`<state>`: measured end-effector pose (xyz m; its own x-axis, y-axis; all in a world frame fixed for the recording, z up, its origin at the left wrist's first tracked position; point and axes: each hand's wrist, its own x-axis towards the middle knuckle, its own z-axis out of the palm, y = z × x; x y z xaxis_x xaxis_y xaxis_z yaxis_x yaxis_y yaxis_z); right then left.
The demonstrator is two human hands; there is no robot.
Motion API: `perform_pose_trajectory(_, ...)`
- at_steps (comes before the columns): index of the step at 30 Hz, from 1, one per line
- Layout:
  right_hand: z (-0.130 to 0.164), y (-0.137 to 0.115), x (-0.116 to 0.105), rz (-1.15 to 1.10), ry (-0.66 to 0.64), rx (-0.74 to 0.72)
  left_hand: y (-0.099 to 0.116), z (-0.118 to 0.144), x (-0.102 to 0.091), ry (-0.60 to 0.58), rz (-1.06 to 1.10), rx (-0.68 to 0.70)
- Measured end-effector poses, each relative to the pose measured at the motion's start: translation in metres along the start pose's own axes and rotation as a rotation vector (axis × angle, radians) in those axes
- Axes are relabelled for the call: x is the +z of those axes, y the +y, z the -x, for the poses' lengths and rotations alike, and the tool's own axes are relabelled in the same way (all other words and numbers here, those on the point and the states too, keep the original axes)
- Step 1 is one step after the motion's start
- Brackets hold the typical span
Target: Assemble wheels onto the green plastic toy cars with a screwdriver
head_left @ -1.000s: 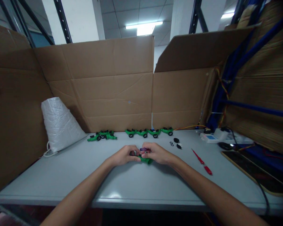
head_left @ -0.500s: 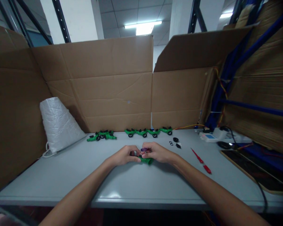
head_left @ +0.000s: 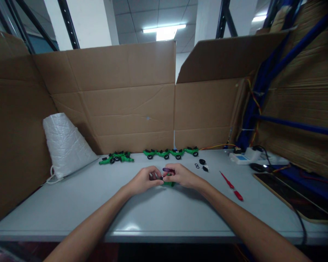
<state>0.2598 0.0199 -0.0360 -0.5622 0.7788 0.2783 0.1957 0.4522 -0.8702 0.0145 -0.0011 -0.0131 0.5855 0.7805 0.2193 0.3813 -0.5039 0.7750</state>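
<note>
Both my hands meet above the middle of the table around a small green toy car [head_left: 168,184], which they mostly cover. My left hand [head_left: 145,179] pinches its left end, where a small dark part shows at the fingertips. The fingers of my right hand [head_left: 180,176] are closed on the car from the right. A small purple piece [head_left: 168,170] sticks out at the right fingertips; its kind is not clear. Beyond the right hand lie black round parts [head_left: 202,161], two small black rings [head_left: 197,166] and a black-and-white part [head_left: 205,169].
Several green toy cars [head_left: 178,154] line the back, with more in a cluster [head_left: 116,157] to their left. A red screwdriver [head_left: 231,186] lies right of my hands. Farther right are a power strip [head_left: 243,158] and a dark panel [head_left: 287,196]. A white foam bag [head_left: 67,145] stands left.
The green car has turned and sunk further behind my fingers, so less of its right end shows. The purple piece has risen slightly at my right fingertips. The view has shifted a little.
</note>
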Motion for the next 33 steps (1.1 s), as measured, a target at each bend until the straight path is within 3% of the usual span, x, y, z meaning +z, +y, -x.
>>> perform_pose_trajectory(8, 0.003, -0.013, -0.003, 0.034, 0.017, -0.014, 0.012, 0.001, -0.001, 0.030, -0.017, 0.041)
perform_pose_trajectory(19, -0.003, -0.018, -0.005, 0.085, 0.226, -0.040, 0.017, -0.002, -0.002, 0.061, -0.124, 0.082)
perform_pose_trajectory(28, 0.003, -0.013, 0.001, 0.127, 0.025, -0.001, 0.014, -0.003, 0.001, 0.078, -0.138, 0.102)
perform_pose_trajectory(33, 0.003, -0.014, -0.003, 0.083, -0.020, 0.012, 0.013, -0.002, 0.001, 0.076, -0.152, 0.118)
